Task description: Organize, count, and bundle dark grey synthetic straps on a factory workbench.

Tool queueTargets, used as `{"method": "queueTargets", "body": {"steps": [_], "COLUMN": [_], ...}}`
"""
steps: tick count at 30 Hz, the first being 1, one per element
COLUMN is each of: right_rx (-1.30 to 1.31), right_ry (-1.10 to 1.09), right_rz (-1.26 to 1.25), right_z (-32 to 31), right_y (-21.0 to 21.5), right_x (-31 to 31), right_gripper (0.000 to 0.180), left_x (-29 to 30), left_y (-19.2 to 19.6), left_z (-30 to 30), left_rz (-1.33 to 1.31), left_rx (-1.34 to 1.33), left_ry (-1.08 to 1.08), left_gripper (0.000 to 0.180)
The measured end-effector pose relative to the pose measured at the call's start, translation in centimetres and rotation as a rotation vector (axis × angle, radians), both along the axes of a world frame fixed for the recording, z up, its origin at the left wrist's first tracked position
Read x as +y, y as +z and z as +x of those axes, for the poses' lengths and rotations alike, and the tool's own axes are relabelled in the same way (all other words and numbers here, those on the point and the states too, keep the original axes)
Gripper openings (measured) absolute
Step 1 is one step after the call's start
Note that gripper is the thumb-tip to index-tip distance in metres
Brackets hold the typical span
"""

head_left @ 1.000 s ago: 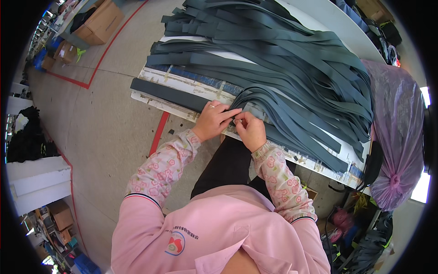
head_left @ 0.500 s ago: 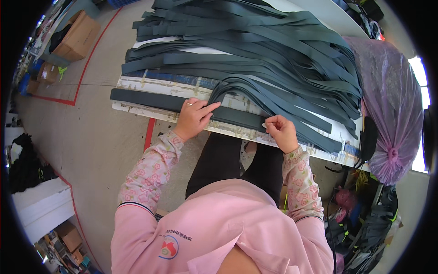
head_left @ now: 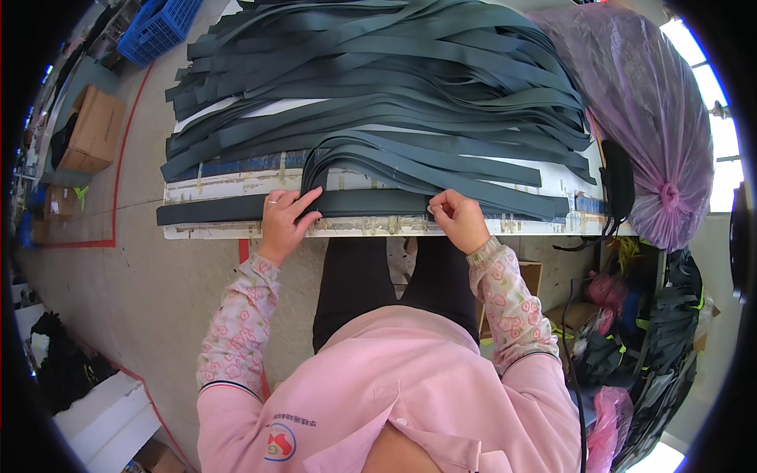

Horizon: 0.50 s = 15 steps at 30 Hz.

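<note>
A long dark grey fabric strip (head_left: 363, 203) lies flat along the near edge of the white worktable (head_left: 371, 227). My left hand (head_left: 285, 222) presses flat on the strip, fingers stretched toward its middle. My right hand (head_left: 459, 221) pinches the same strip with curled fingers further right. Behind it, a big heap of similar dark strips (head_left: 378, 87) covers most of the table, some curving down toward the front strip.
A large purple plastic bag (head_left: 646, 118) stands at the table's right end. Cardboard boxes (head_left: 91, 130) and a blue crate (head_left: 158, 27) sit on the floor at left. Dark bags and cables (head_left: 654, 339) crowd the floor at right. Red floor lines run at left.
My hands have moved apart along the strip, left going left and right going right. The strip now lies straighter along the table's edge.
</note>
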State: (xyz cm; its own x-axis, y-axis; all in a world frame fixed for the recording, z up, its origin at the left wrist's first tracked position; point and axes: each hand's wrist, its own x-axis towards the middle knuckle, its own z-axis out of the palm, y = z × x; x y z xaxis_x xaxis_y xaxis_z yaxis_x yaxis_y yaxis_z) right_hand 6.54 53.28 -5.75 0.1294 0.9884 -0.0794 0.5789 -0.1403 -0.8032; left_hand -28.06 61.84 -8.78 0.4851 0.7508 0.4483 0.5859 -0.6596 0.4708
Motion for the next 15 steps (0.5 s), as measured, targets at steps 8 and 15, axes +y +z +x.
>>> {"method": "queueTargets", "body": {"steps": [8, 15], "right_rx": [-0.024, 0.417], "right_ry": [0.017, -0.072], "right_rz": [0.005, -0.065], "right_z": [-0.3, 1.2], "right_y": [0.0, 0.6], "right_x": [0.0, 0.1], "right_gripper": [0.009, 0.01], "left_x": [-0.1, 0.3], "left_y": [-0.1, -0.1], "left_z": [0.0, 0.6], "left_rz": [0.032, 0.017], "left_rx": [-0.006, -0.009], "left_ry": [0.017, 0.003], "left_gripper": [0.047, 0.044]}}
